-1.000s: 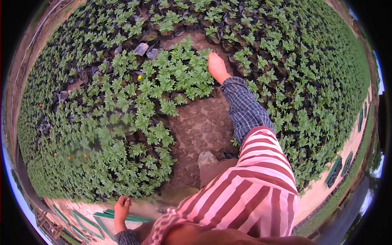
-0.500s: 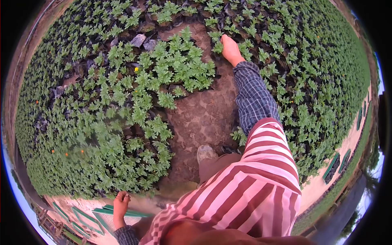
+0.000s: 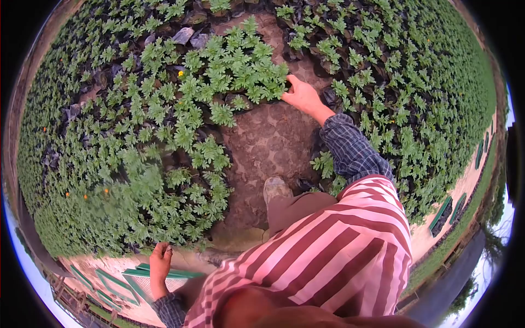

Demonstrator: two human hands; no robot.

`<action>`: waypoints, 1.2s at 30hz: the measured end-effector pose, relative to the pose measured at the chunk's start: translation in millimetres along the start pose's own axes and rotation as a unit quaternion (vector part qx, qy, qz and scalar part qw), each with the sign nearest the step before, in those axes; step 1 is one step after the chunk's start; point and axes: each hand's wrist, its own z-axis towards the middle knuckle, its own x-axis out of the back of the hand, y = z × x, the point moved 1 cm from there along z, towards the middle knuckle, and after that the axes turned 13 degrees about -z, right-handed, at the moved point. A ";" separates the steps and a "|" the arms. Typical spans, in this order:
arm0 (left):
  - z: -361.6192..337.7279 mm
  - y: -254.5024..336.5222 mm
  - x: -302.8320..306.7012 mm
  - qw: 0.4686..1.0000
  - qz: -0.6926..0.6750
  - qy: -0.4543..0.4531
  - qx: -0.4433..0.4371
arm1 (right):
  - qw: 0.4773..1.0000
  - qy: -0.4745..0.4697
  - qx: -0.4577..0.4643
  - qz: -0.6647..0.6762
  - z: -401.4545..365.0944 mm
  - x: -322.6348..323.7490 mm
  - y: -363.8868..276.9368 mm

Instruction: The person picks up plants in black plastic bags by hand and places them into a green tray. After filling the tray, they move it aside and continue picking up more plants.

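My right hand (image 3: pixel 302 97) reaches forward to the right edge of a dense cluster of green seedlings (image 3: pixel 229 65). Its fingers close around the dark bag of a seedling (image 3: pixel 276 87) at that edge, and leaves partly hide the fingertips. My left hand (image 3: pixel 160 261) hangs low behind me with curled fingers and nothing in it, above green trays (image 3: pixel 158 273). My checked sleeve (image 3: pixel 350 150) and red-and-white striped shirt (image 3: pixel 339 246) fill the lower right.
A patch of bare cracked soil (image 3: pixel 268 147) lies between the seedling beds, with my shoe (image 3: pixel 276 188) on it. Seedlings in black bags (image 3: pixel 394 82) cover the ground to the right and far left. A sandy path (image 3: pixel 465 186) runs along the right.
My right hand has swung from the seedling bed on the right down and left to the edge of the dense cluster. The left hand has barely moved.
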 end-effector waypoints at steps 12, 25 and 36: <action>-17.2 -1.6 2.6 1.000 -0.017 0.007 -0.019 | 0.978 0.193 0.068 -0.045 10.1 -41.0 8.0; -22.8 -10.9 4.6 0.999 0.008 0.020 -0.050 | 0.934 0.333 0.030 -0.122 9.8 41.5 42.2; -17.7 -8.5 0.0 0.999 -0.012 0.004 -0.047 | 0.975 0.199 0.092 -0.026 17.9 -64.0 -41.5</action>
